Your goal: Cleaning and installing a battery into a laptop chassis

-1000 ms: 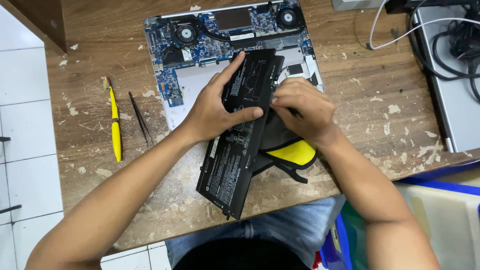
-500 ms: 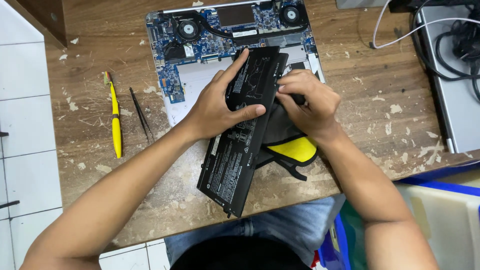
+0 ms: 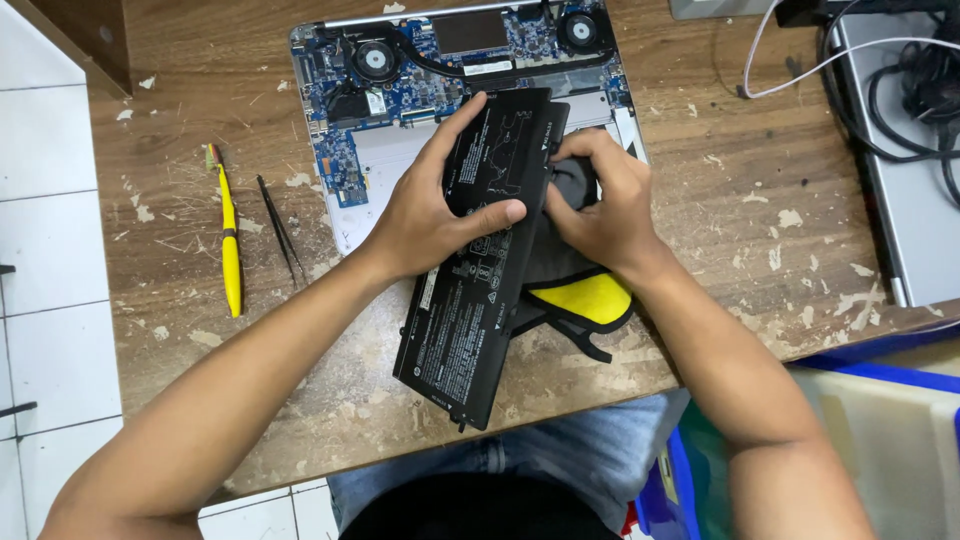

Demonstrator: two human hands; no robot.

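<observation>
Pen [image 3: 230, 240], tweezers [image 3: 279, 229]: unmoved on the desk [image 3: 760, 210]
Left hand [image 3: 430, 215]: still grips the battery [image 3: 482, 255], thumb on top; battery now lies slanted over the laptop [image 3: 400, 110]
Right hand [image 3: 600, 205]: has slid up; fingers curl around the battery's upper right edge, above the yellow-black cloth [image 3: 585, 298]

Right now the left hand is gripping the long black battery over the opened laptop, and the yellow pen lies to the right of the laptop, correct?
Not quite. The head view shows the yellow pen to the left of the opened laptop, beside the black tweezers. The rest holds: the left hand grips the long black battery.
</observation>
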